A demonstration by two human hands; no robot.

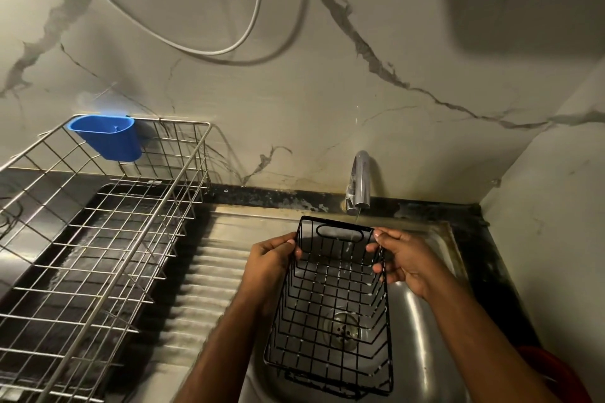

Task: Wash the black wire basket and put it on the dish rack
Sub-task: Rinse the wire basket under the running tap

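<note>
I held the black wire basket (pixel 330 311) over the sink (pixel 422 330), my left hand (pixel 273 255) pinching its left rim and my right hand (pixel 402 258) gripping the right rim. To rinse it well, I judged I should tilt and turn it so the faucet (pixel 359 178) stream reached every wire. The basket was a tilted black grid with a slotted handle end, beaded with droplets; the dish rack (pixel 98 239) waited left.
</note>
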